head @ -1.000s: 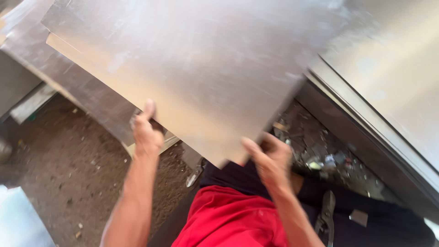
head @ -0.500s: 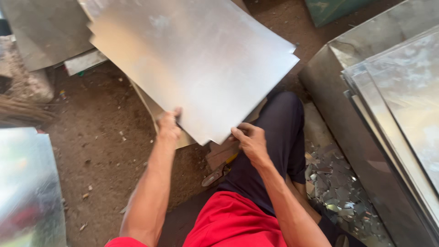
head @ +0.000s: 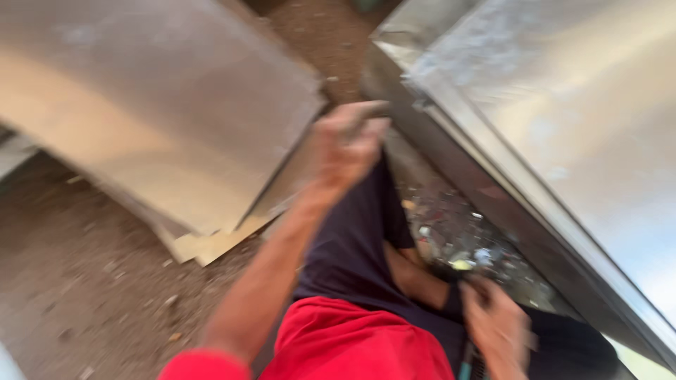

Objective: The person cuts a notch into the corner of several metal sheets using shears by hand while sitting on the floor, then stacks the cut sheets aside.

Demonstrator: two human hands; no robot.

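The view is heavily motion-blurred. A stack of flat grey metal sheets (head: 162,119) lies on the dirt floor at upper left. My left hand (head: 348,141) is at the stack's right edge, with its fingers bent over. The blur hides whether it touches the top sheet. My right hand (head: 496,327) is low at the right, by my dark trouser leg (head: 352,246). Just under it is a thin teal-coloured thing (head: 465,366). Whether the hand grips anything is unclear.
More large metal sheets (head: 563,119) lean along the right side over a dark metal edge (head: 493,204). Small scraps and debris (head: 458,239) lie on the ground beside my leg. Brown dirt floor (head: 91,281) spreads at lower left.
Both hands held one metal sheet by its near edge before. Now the sheet lies on the stack, my right hand has dropped to my lap, and the view has swung right.
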